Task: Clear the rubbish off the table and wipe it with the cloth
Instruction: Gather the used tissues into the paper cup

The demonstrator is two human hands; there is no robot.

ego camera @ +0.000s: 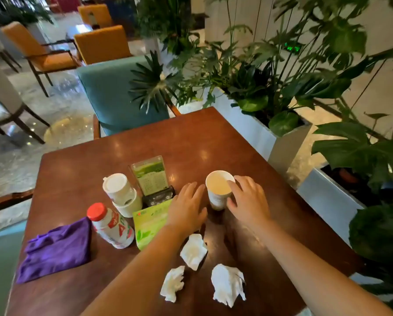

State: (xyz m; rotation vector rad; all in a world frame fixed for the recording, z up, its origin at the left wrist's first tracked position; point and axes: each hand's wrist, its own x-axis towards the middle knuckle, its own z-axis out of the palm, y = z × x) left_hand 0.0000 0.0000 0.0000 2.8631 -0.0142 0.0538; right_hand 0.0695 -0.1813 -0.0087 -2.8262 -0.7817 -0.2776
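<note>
1. Two bare forearms reach in from six o'clock; the right hand [247, 201] curls its fingers round the white paper cup [218, 190], and the left hand [187, 207] lies flat with fingers straight beside it.
2. Glossy brown wooden table [213, 137]: nothing looks cleared or wiped yet.
3. Folded purple cloth [56, 249] lies untouched at eight o'clock.
4. Three crumpled white tissues [227, 285] wait at six o'clock.
5. Teal upholstered chair [113, 94] and leafy planters stand at twelve and two o'clock.

on the table [213, 137] i see the cup [218, 190] at centre, my hands flanking it; cloth [56, 249] at eight o'clock, bottle [112, 226] beside it, three tissues [193, 250] at six.
</note>
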